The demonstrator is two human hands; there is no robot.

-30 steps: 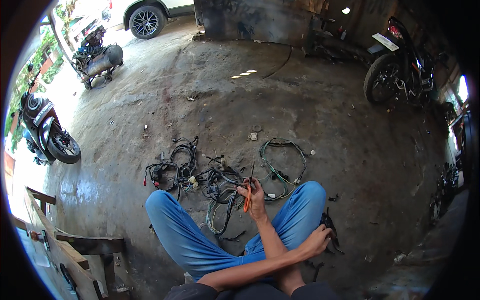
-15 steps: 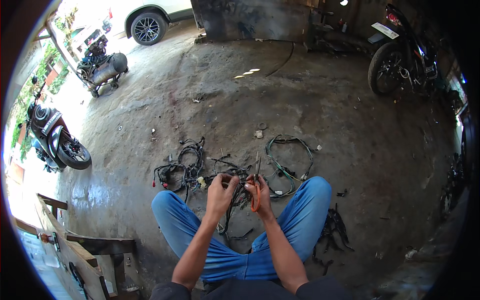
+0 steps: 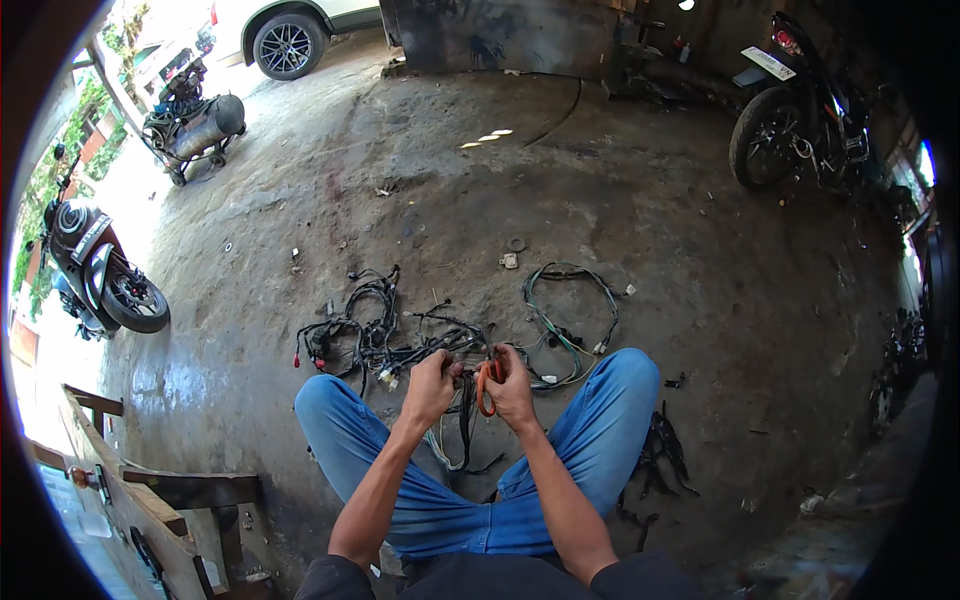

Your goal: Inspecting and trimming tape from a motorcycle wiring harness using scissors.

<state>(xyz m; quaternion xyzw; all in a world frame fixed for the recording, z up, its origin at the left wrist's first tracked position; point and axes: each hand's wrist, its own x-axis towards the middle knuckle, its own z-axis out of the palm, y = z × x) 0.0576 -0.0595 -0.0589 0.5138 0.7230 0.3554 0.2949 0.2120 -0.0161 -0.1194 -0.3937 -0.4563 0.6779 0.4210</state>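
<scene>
Between my knees, my left hand (image 3: 429, 388) pinches part of a black wiring harness (image 3: 375, 345) whose taped branches and connectors spread over the floor ahead of it. My right hand (image 3: 514, 388) is closed around orange-handled scissors (image 3: 489, 388), close beside the left fingertips. The handles hang toward my left hand, and the blades are mostly hidden by the fingers and wires. Loose wires (image 3: 465, 430) dangle below both hands. A loop of green and black wires (image 3: 569, 268) lies to the right, with white connectors at its edge.
Black tubing scraps (image 3: 668, 450) lie beside my right knee. A wooden bench (image 3: 185, 487) stands at the near left. Farther out are a scooter (image 3: 105, 265), an air compressor (image 3: 205, 130), a car (image 3: 290, 45) and a motorcycle (image 3: 790, 125).
The scissors have turned in my right hand: their blades pointed up and away before, and now the handles sit toward my left hand. Both hands stay close together.
</scene>
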